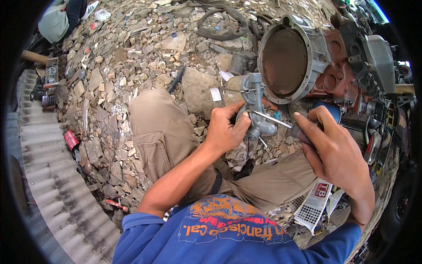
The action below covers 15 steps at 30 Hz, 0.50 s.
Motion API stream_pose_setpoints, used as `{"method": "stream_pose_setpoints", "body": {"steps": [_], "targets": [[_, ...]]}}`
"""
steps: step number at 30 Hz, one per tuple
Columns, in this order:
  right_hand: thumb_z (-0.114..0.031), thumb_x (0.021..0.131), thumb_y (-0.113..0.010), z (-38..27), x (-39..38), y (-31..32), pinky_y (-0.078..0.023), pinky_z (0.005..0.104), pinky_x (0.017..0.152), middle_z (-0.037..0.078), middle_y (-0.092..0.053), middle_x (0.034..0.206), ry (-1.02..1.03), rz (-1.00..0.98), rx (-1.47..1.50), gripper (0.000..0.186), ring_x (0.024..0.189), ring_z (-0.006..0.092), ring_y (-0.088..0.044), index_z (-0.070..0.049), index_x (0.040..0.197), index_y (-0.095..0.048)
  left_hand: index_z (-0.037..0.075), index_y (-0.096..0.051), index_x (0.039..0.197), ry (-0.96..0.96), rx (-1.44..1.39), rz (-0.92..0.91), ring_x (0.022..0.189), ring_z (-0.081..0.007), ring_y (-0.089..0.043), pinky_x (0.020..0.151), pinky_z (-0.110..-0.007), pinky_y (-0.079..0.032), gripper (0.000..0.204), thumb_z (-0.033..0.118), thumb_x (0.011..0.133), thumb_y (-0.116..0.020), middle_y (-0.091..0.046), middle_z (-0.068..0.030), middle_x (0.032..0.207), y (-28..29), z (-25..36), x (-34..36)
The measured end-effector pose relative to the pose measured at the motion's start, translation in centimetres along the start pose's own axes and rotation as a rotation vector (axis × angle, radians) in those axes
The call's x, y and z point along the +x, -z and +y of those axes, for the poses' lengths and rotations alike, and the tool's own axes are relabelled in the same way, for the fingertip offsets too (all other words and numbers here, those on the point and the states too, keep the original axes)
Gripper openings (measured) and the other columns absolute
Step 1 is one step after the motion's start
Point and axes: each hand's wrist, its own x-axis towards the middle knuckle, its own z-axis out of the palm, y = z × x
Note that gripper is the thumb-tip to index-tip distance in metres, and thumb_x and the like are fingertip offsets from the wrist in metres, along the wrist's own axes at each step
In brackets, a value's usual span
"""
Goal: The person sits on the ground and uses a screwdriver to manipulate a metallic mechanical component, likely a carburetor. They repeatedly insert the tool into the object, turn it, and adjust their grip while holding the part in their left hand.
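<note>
Our left hand (225, 130) grips a grey cast-metal part (253, 94) between thumb and fingers, near its lower end. The part is up in front of us, above the stony ground (110, 75) and beyond our bent knees in tan trousers (162, 119). A thin metal rod (230, 89) sticks out from its upper left side. Our right hand (332, 141) is closed around the dark handle of a screwdriver (277, 120), whose pale shaft points left toward the middle of the part. The tip seems to meet the metal close to our left thumb, though the fingers crowd that spot and we cannot be sure it touches.

Just beyond the part lies a large round housing (314, 57) with a brown inner face, joined to a reddish engine block (337, 66). A flat stone slab (193, 90) lies to the left of the part, with a white scrap of paper (215, 94) near its right edge. Well to the left, a corrugated sheet (48, 163) runs along the stones, with a red can (70, 139) beside it.
</note>
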Motion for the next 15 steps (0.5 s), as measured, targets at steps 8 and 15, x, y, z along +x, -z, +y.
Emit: {"method": "stream_pose_setpoints", "body": {"steps": [8, 15], "targets": [[-0.005, 0.079, -0.072, 1.0, -0.3, 0.6, -0.052, 0.0392, 0.068, 0.013, -0.059, 0.091, 0.163, 0.011, -0.208, 0.037, 0.083, 0.0306, -0.063, 0.005, 0.114, -0.062, -0.008, -0.066, 0.101, -0.065, 0.073, -0.085, 0.067, -0.0285, -0.066, 0.066, -0.037, -0.051, 0.026, 0.010, 0.084, -0.056, -0.065, -0.0267, 0.079, 0.0, -0.3, -0.3], [-0.006, 0.080, -0.071, 1.1, -0.8, -1.3, -0.051, 0.0395, 0.066, 0.013, -0.059, 0.085, 0.010, 0.079, 0.054, 0.037, 0.077, 0.0318, -0.063, 0.005, 0.113, -0.061, -0.008, -0.066, 0.101, 0.037, 0.018, -0.097, 0.074, -0.0369, -0.067, 0.070, -0.039, -0.052, 0.027, 0.009, 0.082, -0.058, -0.064, -0.0267, 0.083, -0.1, -0.4, -0.5]]}}
